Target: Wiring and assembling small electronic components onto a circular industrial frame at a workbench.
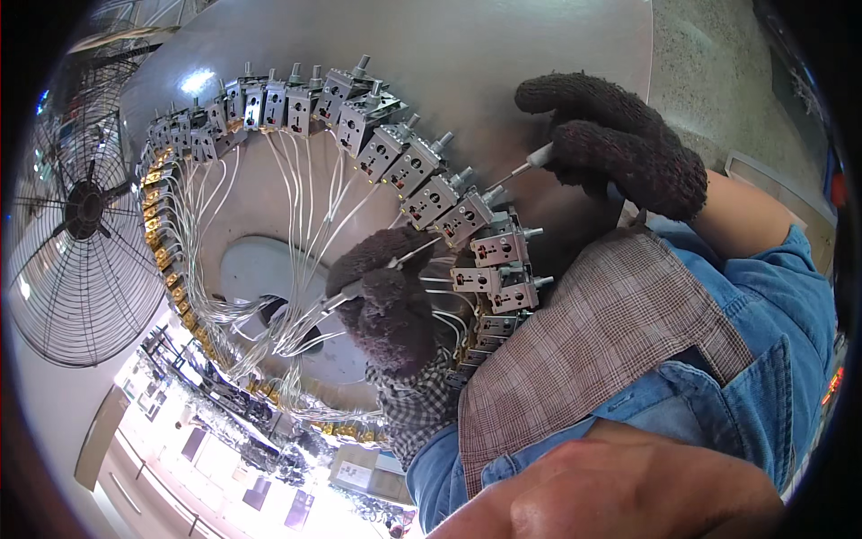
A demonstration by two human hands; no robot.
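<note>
Dark knitted gloves cover both hands. My right hand (620, 148) is closed around a slim tool with a pale tapered end (539, 155) and a thin metal shaft; the shaft points at one of the small metal box units (467, 220) in the ring. Inside the ring, my left hand (386, 301) is closed on a thin pale rod (417, 251), whose tip reaches toward the same group of units. A second pale tapered piece (346, 295) shows at this glove, beside white wires (305, 198). Each metal unit carries a short stubby shaft facing outward.
The ring stands on a grey metal tabletop (557, 45); brass-coloured parts (171, 269) line its left side. Wires gather at a grey round hub (251, 265). A large wire-cage fan (85, 211) stands at the left. My checked apron (602, 332) is close to the ring's near edge.
</note>
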